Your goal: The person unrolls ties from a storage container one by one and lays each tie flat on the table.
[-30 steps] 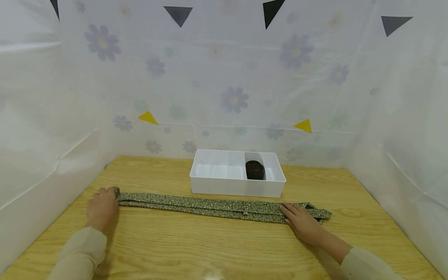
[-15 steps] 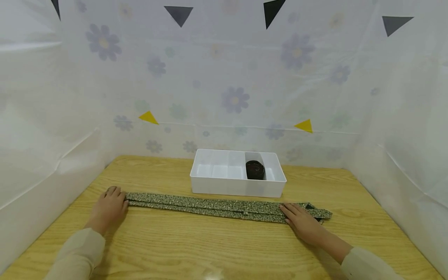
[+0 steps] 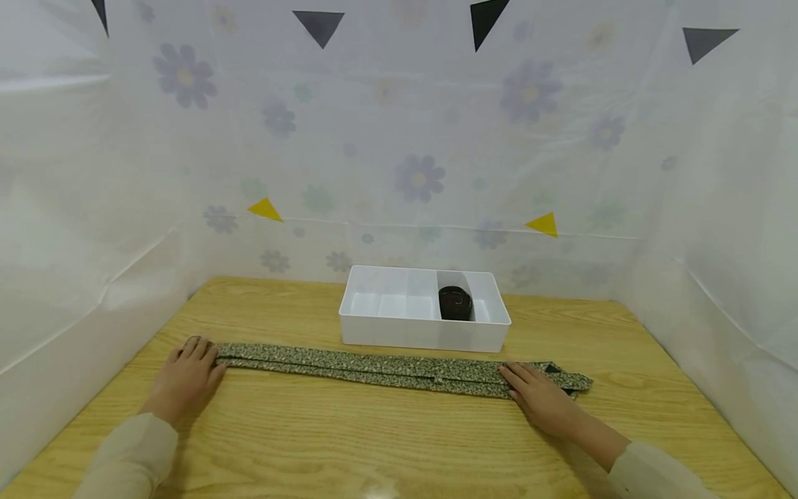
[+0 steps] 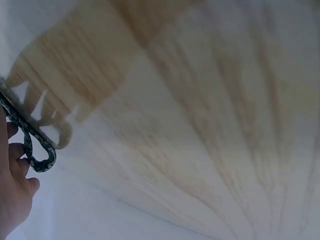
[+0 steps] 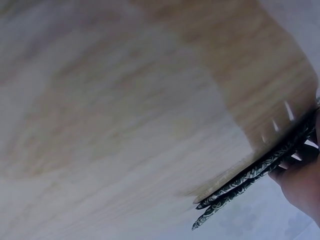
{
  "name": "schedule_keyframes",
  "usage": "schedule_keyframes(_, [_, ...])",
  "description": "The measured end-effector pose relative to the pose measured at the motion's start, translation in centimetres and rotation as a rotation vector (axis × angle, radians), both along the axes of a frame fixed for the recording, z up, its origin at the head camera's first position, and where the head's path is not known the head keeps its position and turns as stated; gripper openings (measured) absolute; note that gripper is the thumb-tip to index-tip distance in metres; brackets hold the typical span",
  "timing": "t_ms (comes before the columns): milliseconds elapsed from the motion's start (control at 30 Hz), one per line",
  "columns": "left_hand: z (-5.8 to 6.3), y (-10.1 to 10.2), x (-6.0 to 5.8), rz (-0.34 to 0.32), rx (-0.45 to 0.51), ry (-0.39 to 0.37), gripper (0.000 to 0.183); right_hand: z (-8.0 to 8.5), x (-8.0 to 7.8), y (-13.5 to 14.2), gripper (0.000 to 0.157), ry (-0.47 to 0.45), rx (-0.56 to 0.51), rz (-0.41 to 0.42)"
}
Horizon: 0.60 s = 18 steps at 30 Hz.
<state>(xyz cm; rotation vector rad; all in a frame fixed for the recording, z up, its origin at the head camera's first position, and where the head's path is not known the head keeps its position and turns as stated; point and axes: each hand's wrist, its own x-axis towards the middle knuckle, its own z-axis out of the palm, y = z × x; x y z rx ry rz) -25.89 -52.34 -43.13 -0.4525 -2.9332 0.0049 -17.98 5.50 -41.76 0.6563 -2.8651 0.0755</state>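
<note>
Now we're resting our left hand (image 3: 183,378) and right hand (image 3: 541,400), both unclenched, on the tie (image 3: 361,363), ideally pressing evenly to flatten it.

Necktie (image 3: 349,363) along the table (image 3: 374,443), hands (image 3: 544,400) on it near either end, box (image 3: 418,333) behind, roll (image 3: 455,305) inside right of centre.

We see a person's two arms (image 3: 595,435) in pale sleeves (image 3: 131,454), reaching forward, well apart. The left hand (image 3: 183,380) is palm down, fingers loosely extended ahead; the right hand (image 3: 541,398), also palm down, slants inward with fingers nearly straight.
</note>
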Motion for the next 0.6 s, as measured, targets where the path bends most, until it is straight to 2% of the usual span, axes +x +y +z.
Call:
schedule_keyframes(133, [-0.1,-0.5,0.1,-0.006,0.033,-0.029,0.051,0.1,0.0,0.0,0.039,0.004,0.003,0.003])
schedule_keyframes(233, [-0.2,-0.9,0.2,-0.021,0.018,-0.037,0.049,0.0,0.0,0.0,0.039,0.006,0.007,0.007])
schedule_keyframes(433, [-0.3,-1.4,0.0,-0.046,-0.065,0.020,0.039,-0.1,0.0,0.0,0.040,0.017,0.015,0.006])
schedule_keyframes(600, [-0.4,-1.3,-0.2,-0.019,0.005,0.034,0.034,-0.2,0.0,0.0,0.040,0.008,0.019,0.005])
